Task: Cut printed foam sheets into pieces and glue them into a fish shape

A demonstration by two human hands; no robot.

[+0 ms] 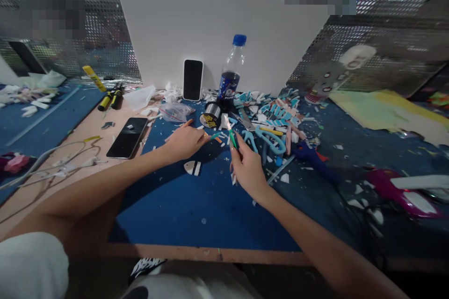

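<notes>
My left hand, above the blue mat, pinches a small teal piece between thumb and finger. To its right, my right hand is closed round a green craft knife, whose pale tip points up and away from me. A small white fish-shaped piece with dark stripes lies on the mat below my left hand. Just beyond the hands stands a spool of clear line.
A cola bottle and an upright phone stand at the back. Foam scraps and blue-handled scissors lie right of centre. Another phone lies left; a magenta tool and glue gun lie right.
</notes>
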